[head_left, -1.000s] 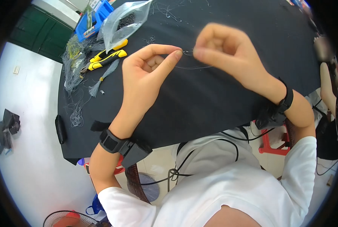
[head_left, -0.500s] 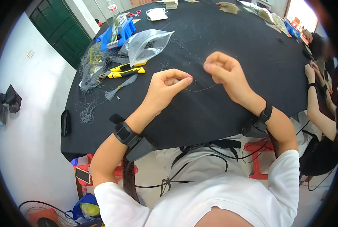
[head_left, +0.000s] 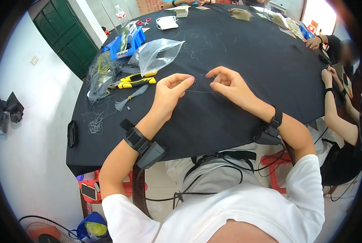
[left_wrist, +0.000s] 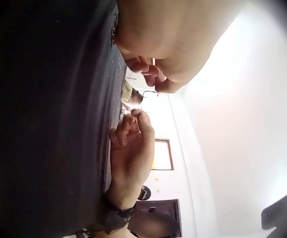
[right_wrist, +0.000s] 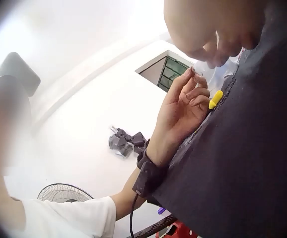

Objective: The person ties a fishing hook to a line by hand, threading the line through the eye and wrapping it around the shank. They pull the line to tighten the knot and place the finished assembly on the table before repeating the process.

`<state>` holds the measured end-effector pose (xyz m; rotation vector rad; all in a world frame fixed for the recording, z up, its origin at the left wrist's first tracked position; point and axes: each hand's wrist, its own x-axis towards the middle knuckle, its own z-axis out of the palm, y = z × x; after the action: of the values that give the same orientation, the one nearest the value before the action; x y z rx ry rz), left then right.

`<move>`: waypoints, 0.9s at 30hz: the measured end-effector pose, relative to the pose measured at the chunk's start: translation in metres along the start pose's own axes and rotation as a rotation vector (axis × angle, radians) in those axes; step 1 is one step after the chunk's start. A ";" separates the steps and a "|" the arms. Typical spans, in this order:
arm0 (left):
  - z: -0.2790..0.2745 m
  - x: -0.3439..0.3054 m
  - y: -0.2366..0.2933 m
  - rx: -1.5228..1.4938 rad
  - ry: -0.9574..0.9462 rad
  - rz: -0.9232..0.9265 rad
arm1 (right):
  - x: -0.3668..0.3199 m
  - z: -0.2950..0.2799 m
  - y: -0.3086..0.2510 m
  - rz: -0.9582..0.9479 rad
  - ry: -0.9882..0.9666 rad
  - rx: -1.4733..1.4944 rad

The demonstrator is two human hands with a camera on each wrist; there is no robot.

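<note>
In left hand [head_left: 168, 95], past black table's [head_left: 209, 125] near edge, pinches curved metal hook [left_wrist: 150, 91]; likely light, stiff: hold shank. Cannot tell right hand's [head_left: 232, 88] grip.

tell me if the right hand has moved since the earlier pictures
Yes: in the head view, the right hand has shifted left, closer to the yellow-handled pliers.

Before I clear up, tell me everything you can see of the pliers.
The pliers lie on the black tablecloth, left of the left hand, which does not hold them. Their handles are yellow and black, rubbery or plastic by the look, and spread apart; the dark, metal-looking head points left, close by the tangle of grey line. The clear plastic bag seems to overlap the upper handle; whether it touches is unclear.
</note>
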<state>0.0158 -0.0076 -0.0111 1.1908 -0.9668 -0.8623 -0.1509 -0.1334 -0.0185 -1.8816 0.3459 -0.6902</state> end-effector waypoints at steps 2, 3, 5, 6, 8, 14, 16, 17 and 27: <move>0.000 -0.001 0.000 0.001 -0.020 0.001 | -0.002 -0.001 -0.007 0.036 -0.062 0.056; 0.002 -0.001 0.000 0.005 -0.022 0.001 | -0.003 -0.002 -0.010 0.054 -0.092 0.081; 0.005 -0.004 0.002 0.013 -0.027 -0.002 | -0.004 0.001 -0.012 0.048 -0.110 0.149; 0.007 -0.005 0.003 0.007 -0.044 0.017 | -0.005 0.003 -0.012 0.045 -0.119 0.185; 0.011 -0.008 0.004 -0.006 -0.075 0.054 | -0.007 0.004 -0.016 0.075 -0.139 0.174; 0.016 -0.013 0.008 -0.011 -0.117 0.065 | -0.009 0.013 -0.008 0.054 -0.150 0.248; 0.015 -0.012 0.006 0.007 -0.094 0.073 | -0.010 0.013 -0.007 0.076 -0.131 0.284; 0.015 -0.012 0.006 0.020 -0.082 0.078 | -0.011 0.012 -0.011 0.098 -0.125 0.280; 0.015 -0.013 0.008 0.046 -0.072 0.072 | -0.010 0.008 -0.016 0.037 -0.116 0.271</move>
<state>-0.0022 0.0010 -0.0033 1.1631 -1.0866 -0.8337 -0.1553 -0.1153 -0.0094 -1.6447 0.2013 -0.5703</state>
